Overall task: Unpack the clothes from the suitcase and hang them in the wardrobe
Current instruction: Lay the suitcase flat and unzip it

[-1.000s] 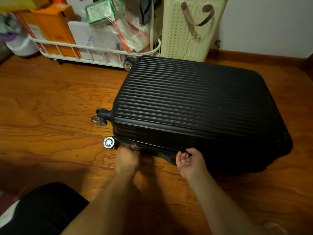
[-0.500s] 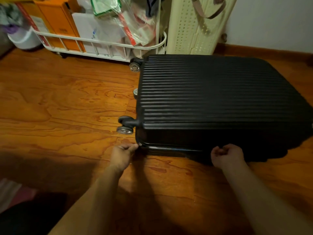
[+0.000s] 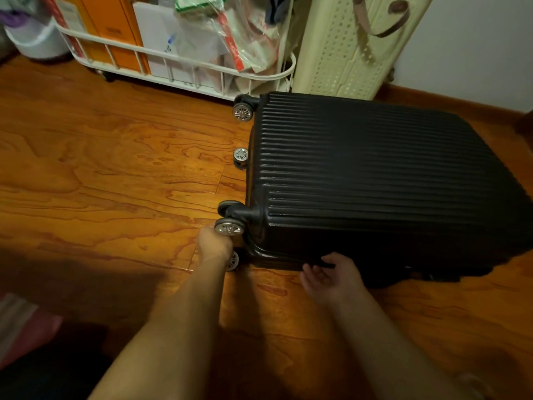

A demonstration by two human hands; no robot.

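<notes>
Suitcase [image 3: 383,180], black and ribbed, lies flat and closed on the wooden floor [image 3: 101,168], its far end near the white wire cart [image 3: 173,57] and cream basket [image 3: 343,47]. The left hand [image 3: 215,245] is curled at the near wheel [image 3: 229,228]; whether it grips anything I cannot tell. The right hand [image 3: 328,274] is spread, palm up, fingers touching the shell's lower edge. Lifting the lid from one side only could, I judge, make the case skid or twist on the smooth boards, or let clothes spill out. Orange boxes [image 3: 115,27] in the cart carry print too small to read; no brand shows on the suitcase.
</notes>
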